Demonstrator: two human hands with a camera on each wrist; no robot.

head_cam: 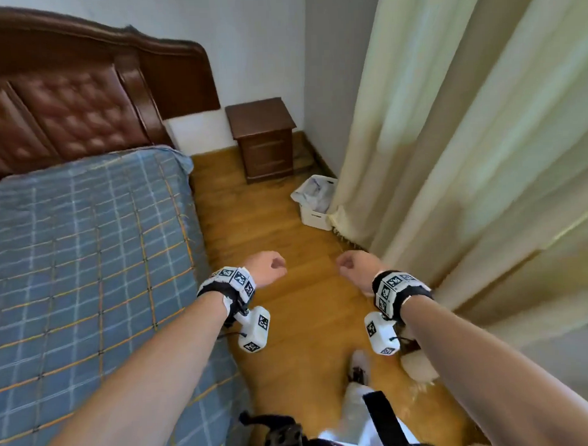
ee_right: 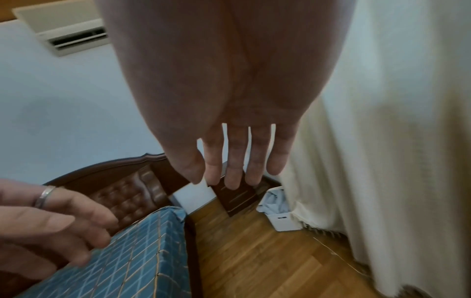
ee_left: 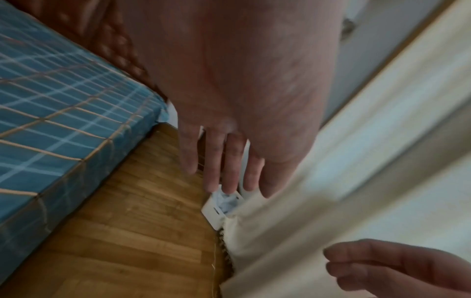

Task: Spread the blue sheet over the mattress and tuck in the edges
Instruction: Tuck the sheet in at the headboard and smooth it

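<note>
Your left hand and right hand hang over the wooden floor beside the bed, both empty with fingers relaxed and hanging loosely; the wrist views show the fingers fairly straight and slightly spread. The blue sheet lies over the mattress, reaching the padded headboard and folding down over the near side. Whether its edge is tucked under, you cannot tell from this blurred view. A nightstand stands in the corner, a white bin touching the cream curtain on your right.
</note>
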